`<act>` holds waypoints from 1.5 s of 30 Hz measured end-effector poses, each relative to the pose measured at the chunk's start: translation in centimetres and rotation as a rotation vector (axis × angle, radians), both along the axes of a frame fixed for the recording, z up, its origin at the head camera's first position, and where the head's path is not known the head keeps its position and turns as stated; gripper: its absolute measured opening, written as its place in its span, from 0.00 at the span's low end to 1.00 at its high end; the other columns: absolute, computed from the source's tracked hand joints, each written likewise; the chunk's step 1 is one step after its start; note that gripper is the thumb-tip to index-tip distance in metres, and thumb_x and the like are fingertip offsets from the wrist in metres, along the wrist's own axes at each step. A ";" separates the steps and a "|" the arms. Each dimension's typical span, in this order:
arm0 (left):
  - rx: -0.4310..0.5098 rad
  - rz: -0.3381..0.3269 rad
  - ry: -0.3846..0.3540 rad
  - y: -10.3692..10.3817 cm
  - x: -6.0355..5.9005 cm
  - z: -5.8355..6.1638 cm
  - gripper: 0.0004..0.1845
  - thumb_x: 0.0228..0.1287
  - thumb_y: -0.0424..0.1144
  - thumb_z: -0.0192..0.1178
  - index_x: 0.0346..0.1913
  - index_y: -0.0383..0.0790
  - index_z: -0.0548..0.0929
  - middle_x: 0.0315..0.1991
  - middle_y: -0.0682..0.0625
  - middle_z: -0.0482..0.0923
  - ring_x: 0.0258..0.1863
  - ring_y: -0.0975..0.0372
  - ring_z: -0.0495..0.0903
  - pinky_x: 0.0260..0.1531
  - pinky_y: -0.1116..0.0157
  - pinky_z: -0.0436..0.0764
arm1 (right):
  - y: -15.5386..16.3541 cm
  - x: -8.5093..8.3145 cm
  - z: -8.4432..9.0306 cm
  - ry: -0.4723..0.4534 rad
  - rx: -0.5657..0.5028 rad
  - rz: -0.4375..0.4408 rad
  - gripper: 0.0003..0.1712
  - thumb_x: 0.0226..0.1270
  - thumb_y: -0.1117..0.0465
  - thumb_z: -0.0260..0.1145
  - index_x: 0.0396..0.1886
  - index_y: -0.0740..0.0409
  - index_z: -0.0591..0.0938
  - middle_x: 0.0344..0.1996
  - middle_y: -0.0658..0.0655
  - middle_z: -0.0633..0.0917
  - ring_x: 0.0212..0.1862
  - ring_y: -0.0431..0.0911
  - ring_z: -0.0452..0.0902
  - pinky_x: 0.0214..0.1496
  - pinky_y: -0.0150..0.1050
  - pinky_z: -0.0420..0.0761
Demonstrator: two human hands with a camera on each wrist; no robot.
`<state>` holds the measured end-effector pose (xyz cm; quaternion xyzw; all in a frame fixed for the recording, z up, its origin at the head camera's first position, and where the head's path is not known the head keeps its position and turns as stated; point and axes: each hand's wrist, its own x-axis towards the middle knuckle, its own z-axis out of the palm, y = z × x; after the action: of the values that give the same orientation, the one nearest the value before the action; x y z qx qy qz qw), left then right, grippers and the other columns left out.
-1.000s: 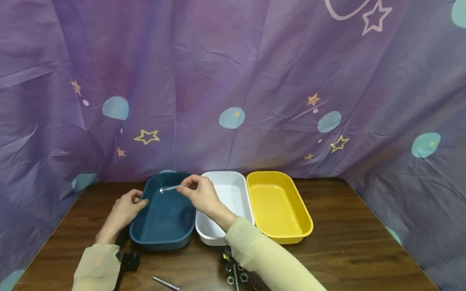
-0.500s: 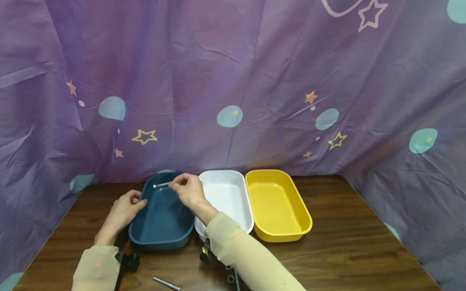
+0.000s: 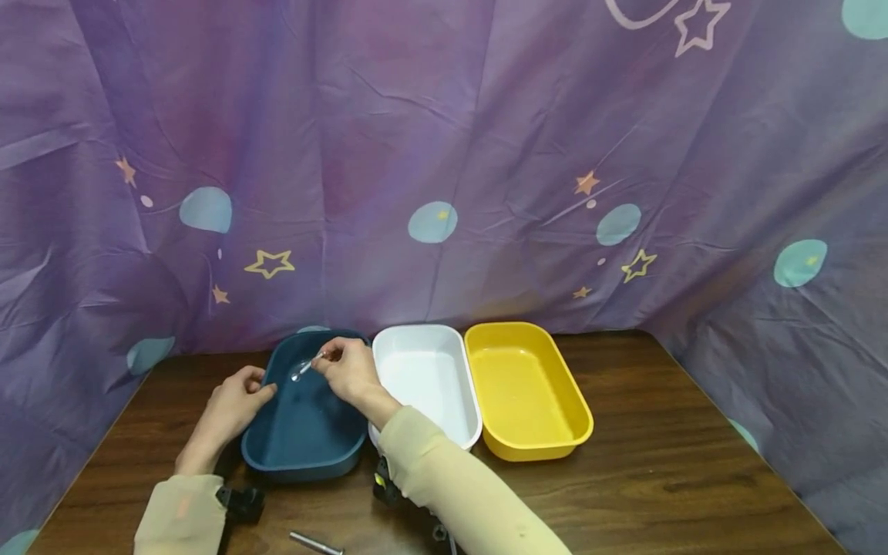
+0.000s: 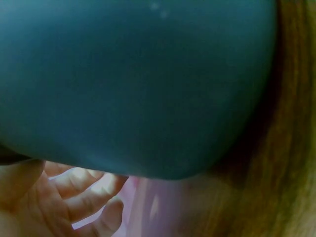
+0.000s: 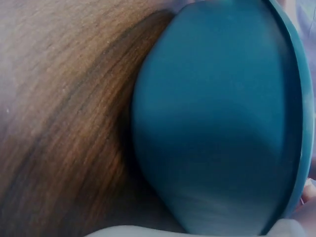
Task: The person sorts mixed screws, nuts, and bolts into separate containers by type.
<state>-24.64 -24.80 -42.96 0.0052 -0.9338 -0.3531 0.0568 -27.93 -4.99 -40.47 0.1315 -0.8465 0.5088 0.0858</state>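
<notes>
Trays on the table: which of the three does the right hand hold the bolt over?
The dark blue tray, leftmost of the three. The right hand pinches the bolt over it.

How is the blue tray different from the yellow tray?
The blue tray is dark teal-blue; the yellow tray is bright yellow. The blue tray sits at the left end of the row, the yellow tray at the right end. The left hand touches the blue tray's edge and the right hand holds a bolt over it; no hand is near the yellow tray. Both are rounded rectangular trays of similar shape on the table.
</notes>
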 end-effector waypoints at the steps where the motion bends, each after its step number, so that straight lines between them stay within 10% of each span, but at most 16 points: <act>1: 0.001 0.000 0.000 0.0 0.0 0.0 0.19 0.66 0.41 0.59 0.52 0.29 0.76 0.34 0.43 0.77 0.35 0.50 0.76 0.34 0.57 0.70 | 0.0 0.0 0.0 -0.004 0.005 0.004 0.06 0.56 0.64 0.75 0.25 0.54 0.84 0.21 0.43 0.80 0.25 0.33 0.72 0.31 0.28 0.73; 5: 0.008 -0.006 -0.006 0.1 0.0 0.0 0.20 0.66 0.41 0.59 0.52 0.28 0.75 0.34 0.42 0.77 0.35 0.50 0.76 0.35 0.56 0.72 | 0.0 0.1 -0.2 -0.027 0.054 0.028 0.06 0.57 0.62 0.75 0.26 0.53 0.84 0.25 0.45 0.82 0.29 0.35 0.74 0.34 0.29 0.74; 13: 0.008 -0.014 -0.015 0.0 0.0 0.1 0.20 0.67 0.41 0.58 0.52 0.28 0.75 0.35 0.41 0.76 0.36 0.50 0.76 0.36 0.54 0.73 | 0.3 0.4 0.7 -0.048 0.227 0.149 0.29 0.63 0.49 0.70 0.61 0.53 0.77 0.58 0.52 0.79 0.60 0.45 0.73 0.59 0.37 0.72; 45: -0.010 -0.028 -0.015 0.0 0.1 0.2 0.21 0.68 0.42 0.59 0.53 0.27 0.74 0.36 0.41 0.76 0.37 0.49 0.75 0.36 0.55 0.71 | 12.2 5.6 6.4 0.349 0.577 0.490 0.13 0.64 0.62 0.66 0.48 0.58 0.83 0.43 0.52 0.83 0.47 0.47 0.78 0.53 0.36 0.74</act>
<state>-24.54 -24.81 -42.78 -0.0057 -0.9360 -0.3492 0.0450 -22.32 7.16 -34.03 0.4322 -0.8706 0.2262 0.0641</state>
